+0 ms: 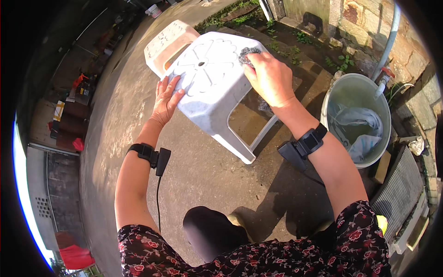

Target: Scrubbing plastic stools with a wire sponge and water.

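A white plastic stool (221,90) stands upright in front of me, its seat marked with a raised flower pattern and a small centre hole. My left hand (167,98) rests with spread fingers on the near left edge of the seat, holding nothing. At the seat's right corner, my right hand (268,76) grips a grey metal scouring pad (248,56) against the top. A second stool (169,45), pinkish-beige plastic, touches or stands close behind the white one. Both wrists wear black straps with small devices and cables.
To the right, a large plastic bucket (356,121) holds water and a pale cloth (367,121), below a tap (383,83) with a red handle. A ribbed washboard-like slab (398,194) leans at the lower right. A stone wall (367,27) and low plants border the concrete ground.
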Tool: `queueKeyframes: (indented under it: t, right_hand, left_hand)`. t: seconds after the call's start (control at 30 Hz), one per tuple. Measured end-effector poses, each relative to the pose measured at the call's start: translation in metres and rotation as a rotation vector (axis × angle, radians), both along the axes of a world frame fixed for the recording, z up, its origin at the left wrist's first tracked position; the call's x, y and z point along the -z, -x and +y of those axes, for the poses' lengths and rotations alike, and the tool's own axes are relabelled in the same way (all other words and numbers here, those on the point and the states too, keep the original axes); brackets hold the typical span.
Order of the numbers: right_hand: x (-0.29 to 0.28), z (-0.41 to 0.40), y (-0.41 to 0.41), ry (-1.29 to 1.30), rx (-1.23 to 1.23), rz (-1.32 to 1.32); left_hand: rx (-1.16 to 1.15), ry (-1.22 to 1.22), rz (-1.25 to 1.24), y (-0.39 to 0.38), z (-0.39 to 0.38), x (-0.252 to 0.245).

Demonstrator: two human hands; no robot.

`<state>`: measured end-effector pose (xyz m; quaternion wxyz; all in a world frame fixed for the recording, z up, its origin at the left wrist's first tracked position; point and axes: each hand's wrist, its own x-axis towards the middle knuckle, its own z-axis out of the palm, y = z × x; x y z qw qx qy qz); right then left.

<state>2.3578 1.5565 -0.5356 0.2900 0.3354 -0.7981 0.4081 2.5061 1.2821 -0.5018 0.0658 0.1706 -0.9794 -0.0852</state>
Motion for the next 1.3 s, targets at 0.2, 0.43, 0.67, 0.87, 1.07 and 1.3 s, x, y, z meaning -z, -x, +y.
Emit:
queueKeyframes:
  t: [0.2,0.43,0.67,0.87,1.07,1.3]
  right_hand:
    - [0.059,-0.014,-0.140,0.071,-0.353,-0.027]
    - [0.037,-0.036,-0.023,0.627,0.284,-0.393]
    - [0.068,-0.029,-0.120,0.580,-0.056,-0.610]
    - [0.053,-0.039,0.014,0.817,0.175,-0.992]
    - [0.060,-0.032,-0.059,0.476,-0.062,-0.944]
    - [0.079,0.020,-0.033,0.549,0.000,-0.773]
  left_hand:
    - [-0.016,-0.081,0.168,0.001,0.005,0.010]
    - [-0.047,0.017,0.141,0.002,0.005,0.015]
    - [-0.106,0.041,0.120,0.002,-0.003,0.023]
    - [-0.075,0.036,0.135,0.010,0.008,0.023]
    - [-0.253,0.170,0.050,0.000,0.013,0.016]
    - [-0.089,0.106,-0.178,0.034,0.009,-0.031]
